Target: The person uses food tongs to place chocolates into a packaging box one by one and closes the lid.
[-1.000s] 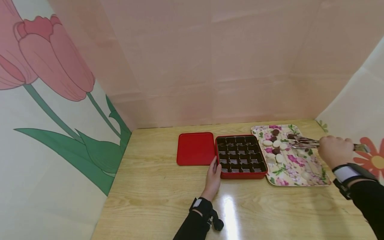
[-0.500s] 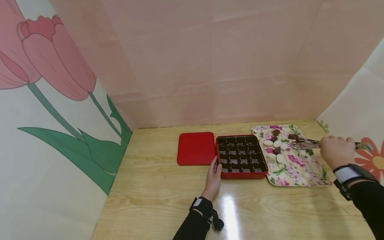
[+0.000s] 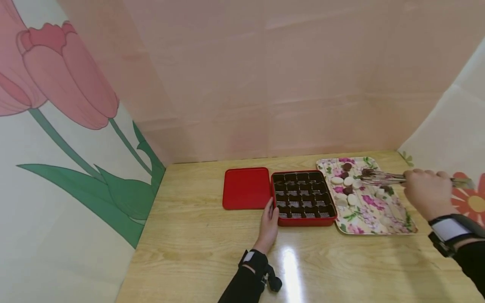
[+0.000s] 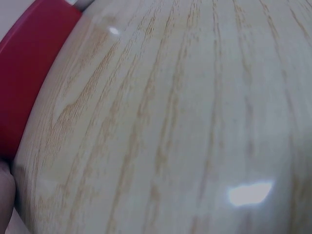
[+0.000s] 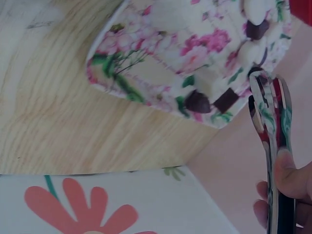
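Observation:
My left hand point(image 3: 268, 227) rests against the left side of a red box point(image 3: 307, 222), its fingers lying nearly straight along the wall. Dark brown plastic compartments point(image 3: 303, 193) fill the box. In the left wrist view, part of the hand point(image 4: 6, 195) shows beside the red wall point(image 4: 29, 68). My right hand point(image 3: 428, 191) grips metal tongs point(image 3: 382, 177) over a floral tray point(image 3: 379, 221), with a brown chocolate point(image 3: 368, 171) right at their tips. Thumb and fingers wrap the tongs' handle in the right wrist view. White chocolates point(image 3: 351, 199) and brown chocolates lie on the tray.
A flat red lid point(image 3: 246, 189) lies left of the box on the wooden table point(image 3: 197, 248). The tray's left edge meets the box's right side. A pink backdrop point(image 3: 227, 105) rises behind the table, with flower-printed panels at both sides.
The tongs' arms have drawn closer together and their tips have shifted slightly left over the tray. My right wrist has swung a little to the right. The left hand stays against the box.

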`<state>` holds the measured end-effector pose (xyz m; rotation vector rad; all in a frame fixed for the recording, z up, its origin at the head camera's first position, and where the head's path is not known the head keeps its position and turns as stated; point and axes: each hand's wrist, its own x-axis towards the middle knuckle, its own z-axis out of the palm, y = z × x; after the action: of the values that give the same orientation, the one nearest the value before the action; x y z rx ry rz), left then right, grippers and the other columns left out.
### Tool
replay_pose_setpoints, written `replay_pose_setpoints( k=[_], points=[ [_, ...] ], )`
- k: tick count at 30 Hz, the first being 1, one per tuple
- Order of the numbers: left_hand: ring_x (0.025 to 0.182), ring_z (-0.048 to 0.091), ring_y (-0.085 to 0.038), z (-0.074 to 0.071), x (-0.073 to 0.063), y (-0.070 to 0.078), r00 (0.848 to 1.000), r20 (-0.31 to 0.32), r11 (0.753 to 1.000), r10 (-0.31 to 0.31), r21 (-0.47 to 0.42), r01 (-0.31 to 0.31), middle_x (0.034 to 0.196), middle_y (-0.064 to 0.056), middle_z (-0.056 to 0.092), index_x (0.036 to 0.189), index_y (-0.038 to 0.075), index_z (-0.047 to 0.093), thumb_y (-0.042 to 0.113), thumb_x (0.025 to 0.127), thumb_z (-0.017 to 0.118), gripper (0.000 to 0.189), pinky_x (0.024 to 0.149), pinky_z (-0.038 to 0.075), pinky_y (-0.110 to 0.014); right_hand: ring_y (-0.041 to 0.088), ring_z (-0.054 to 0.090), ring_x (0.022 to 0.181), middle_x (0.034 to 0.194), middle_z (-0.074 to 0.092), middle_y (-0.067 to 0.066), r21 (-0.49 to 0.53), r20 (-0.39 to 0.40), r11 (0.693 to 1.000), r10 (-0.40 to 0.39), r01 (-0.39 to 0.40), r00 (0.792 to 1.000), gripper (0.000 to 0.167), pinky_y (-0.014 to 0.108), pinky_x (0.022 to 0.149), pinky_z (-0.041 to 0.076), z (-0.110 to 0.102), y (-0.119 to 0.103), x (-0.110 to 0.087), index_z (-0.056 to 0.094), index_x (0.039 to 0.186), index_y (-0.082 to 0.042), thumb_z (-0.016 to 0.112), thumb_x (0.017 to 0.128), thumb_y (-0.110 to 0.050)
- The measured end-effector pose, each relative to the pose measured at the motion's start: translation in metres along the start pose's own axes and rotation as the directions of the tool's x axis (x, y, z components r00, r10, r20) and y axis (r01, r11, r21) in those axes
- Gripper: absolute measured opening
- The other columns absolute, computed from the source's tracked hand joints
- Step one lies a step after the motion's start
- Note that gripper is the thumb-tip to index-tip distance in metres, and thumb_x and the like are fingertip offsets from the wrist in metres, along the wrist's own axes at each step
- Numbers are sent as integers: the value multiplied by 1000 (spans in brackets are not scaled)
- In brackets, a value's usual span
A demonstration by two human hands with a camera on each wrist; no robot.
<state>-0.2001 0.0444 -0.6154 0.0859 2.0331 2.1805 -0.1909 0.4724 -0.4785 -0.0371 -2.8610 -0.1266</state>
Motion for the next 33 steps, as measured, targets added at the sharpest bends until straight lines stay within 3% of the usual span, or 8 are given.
replay_pose_setpoints(
  k=[8,14,22,26,30,33],
  points=[
    [146,26,-29,-2,-2,1,1000,-3,1000,6,13,-6,161,-10,25,157,16,29,31,108,43,53,116,32,-41,38,58,70,80,63,19,-3,-76,993,-118,118,990,23,54,65,41,-19,-47,7,66,93,6,78,74,0],
    [146,27,-30,-2,-3,1,1000,-1,1000,14,23,-14,160,-12,25,157,17,29,33,108,43,54,115,32,-43,36,59,68,77,63,17,-20,-205,978,-209,209,956,18,51,62,42,-30,-80,16,67,88,6,72,71,6],
    [146,27,-29,-1,-1,2,1000,-12,1000,26,3,-26,160,-12,26,157,16,29,30,108,43,53,116,32,-41,37,59,69,78,64,18,-3,-225,952,-299,306,927,22,53,64,45,-39,-116,28,67,87,6,75,68,7],
    [145,27,-30,0,-1,3,1000,-13,1000,27,-3,-27,160,-13,26,157,17,30,30,108,44,52,115,32,-42,37,60,71,80,64,17,-5,-201,948,-313,318,928,33,54,68,45,-34,-129,35,65,87,5,85,62,-3],
    [145,27,-31,0,-2,3,1000,-11,1000,24,-4,-24,160,-13,26,157,17,30,29,108,44,52,116,32,-42,39,60,77,83,64,19,-2,-189,948,-314,319,930,28,57,70,44,-28,-140,40,63,86,4,82,66,-2],
    [145,27,-31,0,-3,4,1000,-11,1000,22,-2,-22,160,-13,26,157,17,30,28,108,43,52,115,32,-42,40,61,79,84,65,21,0,-223,942,-327,336,918,21,56,69,44,-24,-147,43,64,85,4,77,69,4]
  ],
)
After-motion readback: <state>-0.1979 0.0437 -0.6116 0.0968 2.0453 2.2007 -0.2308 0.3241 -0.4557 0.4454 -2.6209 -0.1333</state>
